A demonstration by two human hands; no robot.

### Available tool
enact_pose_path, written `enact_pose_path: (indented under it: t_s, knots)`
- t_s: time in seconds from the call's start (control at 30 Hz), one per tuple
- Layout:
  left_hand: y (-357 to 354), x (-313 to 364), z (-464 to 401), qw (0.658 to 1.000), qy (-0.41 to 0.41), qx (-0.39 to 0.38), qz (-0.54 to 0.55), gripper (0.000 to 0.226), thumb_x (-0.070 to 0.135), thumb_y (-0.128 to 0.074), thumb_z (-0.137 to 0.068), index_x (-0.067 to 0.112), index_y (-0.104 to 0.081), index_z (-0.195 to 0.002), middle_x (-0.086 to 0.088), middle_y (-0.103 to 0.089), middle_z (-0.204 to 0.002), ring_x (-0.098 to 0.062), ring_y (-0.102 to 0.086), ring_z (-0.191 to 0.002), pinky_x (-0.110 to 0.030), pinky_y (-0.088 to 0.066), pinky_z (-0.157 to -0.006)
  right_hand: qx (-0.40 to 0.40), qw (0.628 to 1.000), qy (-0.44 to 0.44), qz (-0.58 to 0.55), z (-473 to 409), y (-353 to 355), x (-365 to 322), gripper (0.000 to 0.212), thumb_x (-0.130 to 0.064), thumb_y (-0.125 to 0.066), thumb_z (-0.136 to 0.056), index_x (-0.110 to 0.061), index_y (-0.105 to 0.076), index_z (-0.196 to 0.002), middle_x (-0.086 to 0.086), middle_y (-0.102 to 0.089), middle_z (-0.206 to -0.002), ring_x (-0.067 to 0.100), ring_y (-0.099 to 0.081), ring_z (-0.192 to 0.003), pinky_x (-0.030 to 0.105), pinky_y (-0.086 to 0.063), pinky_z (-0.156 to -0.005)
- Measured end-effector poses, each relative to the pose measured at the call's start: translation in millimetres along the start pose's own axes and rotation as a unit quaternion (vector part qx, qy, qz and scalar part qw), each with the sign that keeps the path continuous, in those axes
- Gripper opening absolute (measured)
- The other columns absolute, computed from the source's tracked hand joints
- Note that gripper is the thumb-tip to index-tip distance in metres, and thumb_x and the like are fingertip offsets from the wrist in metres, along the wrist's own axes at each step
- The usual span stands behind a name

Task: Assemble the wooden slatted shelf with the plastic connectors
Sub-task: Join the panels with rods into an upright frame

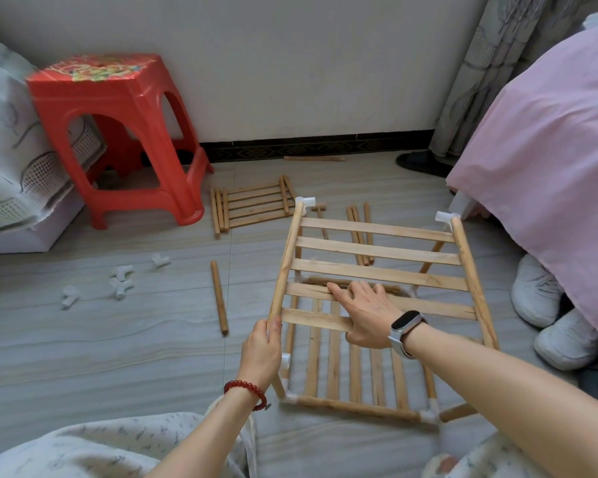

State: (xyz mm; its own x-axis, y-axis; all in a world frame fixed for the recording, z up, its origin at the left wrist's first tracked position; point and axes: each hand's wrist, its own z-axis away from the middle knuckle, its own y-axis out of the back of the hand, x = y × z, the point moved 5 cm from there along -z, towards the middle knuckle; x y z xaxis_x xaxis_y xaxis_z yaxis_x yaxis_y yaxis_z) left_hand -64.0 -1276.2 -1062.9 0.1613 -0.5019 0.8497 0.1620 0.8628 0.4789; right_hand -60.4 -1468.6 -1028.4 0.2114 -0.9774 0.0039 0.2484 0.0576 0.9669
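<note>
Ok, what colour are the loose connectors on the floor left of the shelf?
White, or translucent white, plastic connectors; the head view shows them.

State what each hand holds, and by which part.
Left hand grips the upper slatted panel at the near end of its left side rail. Right hand lies across its slats, thumb hooked under the nearest one.
</note>
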Motion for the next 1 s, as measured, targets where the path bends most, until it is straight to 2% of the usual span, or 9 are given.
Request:
enact_pose_path:
  t_s: [0.23,0.33,0.43,0.5,0.6,0.67,0.77,0.87,1.0]
  knots:
    - [1,11,-12,0.995,0.008,-0.031,-0.098,0.034,0.036,-0.030,-0.101,0.012,-0.047,-0.084,0.002,-0.048,-0.071,-0.010,-0.045,-0.062,-0.022,-0.032,-0.051,0.002,1.000,0.022,0.002,-1,7,7,0.090,-0.050,-0.055,-0.085,-0.028,0.004,-0.150,0.004,-0.033,-0.138,0.022,-0.032,-0.125,0.042,-0.026,-0.104]
    - [3,8,-13,0.991,0.011,-0.039,-0.126,0.039,0.036,-0.027,-0.102,0.009,-0.047,-0.081,-0.001,-0.049,-0.070,-0.017,-0.049,-0.065,-0.028,-0.034,-0.055,0.032,0.997,0.009,-0.068,13,27,18,0.077,-0.052,-0.048,-0.090,-0.033,-0.004,-0.150,0.001,-0.032,-0.146,0.020,-0.031,-0.132,0.045,-0.025,-0.108]
    - [5,5,-16,0.987,0.016,-0.037,-0.156,0.041,0.037,-0.026,-0.102,0.006,-0.048,-0.087,-0.002,-0.051,-0.072,-0.019,-0.050,-0.068,-0.031,-0.034,-0.058,0.122,0.977,-0.123,-0.128,36,49,63,0.056,-0.035,-0.041,-0.096,-0.024,-0.021,-0.148,0.004,-0.039,-0.142,0.022,-0.036,-0.130,0.047,-0.025,-0.109]
    - [3,7,-14,0.984,0.011,-0.033,-0.174,0.039,0.036,-0.027,-0.102,0.004,-0.048,-0.095,-0.003,-0.051,-0.074,-0.019,-0.049,-0.068,-0.031,-0.033,-0.058,0.132,0.945,-0.240,-0.179,59,43,108,0.051,-0.029,-0.041,-0.097,-0.016,-0.030,-0.145,0.011,-0.040,-0.140,0.029,-0.036,-0.130,0.047,-0.028,-0.108]
    - [-2,11,-12,0.981,0.002,-0.045,-0.191,0.036,0.033,-0.028,-0.102,0.003,-0.046,-0.101,-0.004,-0.049,-0.075,-0.023,-0.049,-0.075,-0.031,-0.034,-0.065,0.066,0.894,-0.364,-0.254,98,15,155,0.048,-0.021,-0.040,-0.097,0.002,-0.035,-0.139,0.025,-0.038,-0.142,0.037,-0.036,-0.130,0.040,-0.032,-0.106]
    - [3,9,-16,0.982,0.016,-0.047,-0.183,0.037,0.033,-0.028,-0.102,0.001,-0.047,-0.102,-0.006,-0.049,-0.076,-0.030,-0.053,-0.080,-0.032,-0.035,-0.067,-0.022,0.887,-0.381,-0.259,116,-4,157,0.043,-0.016,-0.037,-0.099,0.011,-0.041,-0.131,0.029,-0.043,-0.137,0.036,-0.042,-0.127,0.031,-0.035,-0.097]
    - [6,7,-20,0.982,0.016,-0.054,-0.178,0.039,0.032,-0.028,-0.102,0.002,-0.049,-0.088,-0.005,-0.045,-0.066,-0.027,-0.052,-0.067,-0.031,-0.034,-0.060,-0.139,0.900,-0.337,-0.239,126,-30,140,0.047,-0.024,-0.036,-0.101,0.007,-0.038,-0.136,0.023,-0.040,-0.142,0.031,-0.041,-0.130,0.030,-0.035,-0.101]
    - [1,10,-18,0.981,0.001,-0.065,-0.180,0.041,0.032,-0.027,-0.102,0.011,-0.037,-0.069,-0.002,-0.040,-0.059,-0.016,-0.039,-0.052,-0.029,-0.030,-0.051,-0.187,0.915,-0.289,-0.209,121,-41,126,0.048,-0.030,-0.034,-0.101,0.001,-0.041,-0.137,0.018,-0.042,-0.143,0.029,-0.042,-0.131,0.034,-0.035,-0.106]
    - [0,11,-17,0.979,-0.004,-0.073,-0.189,0.042,0.033,-0.026,-0.102,0.013,-0.037,-0.067,-0.002,-0.041,-0.058,-0.015,-0.039,-0.051,-0.027,-0.030,-0.049,-0.176,0.936,-0.254,-0.168,106,-39,114,0.038,-0.026,-0.034,-0.099,-0.003,-0.055,-0.120,0.017,-0.057,-0.125,0.029,-0.056,-0.103,0.030,-0.044,-0.083]
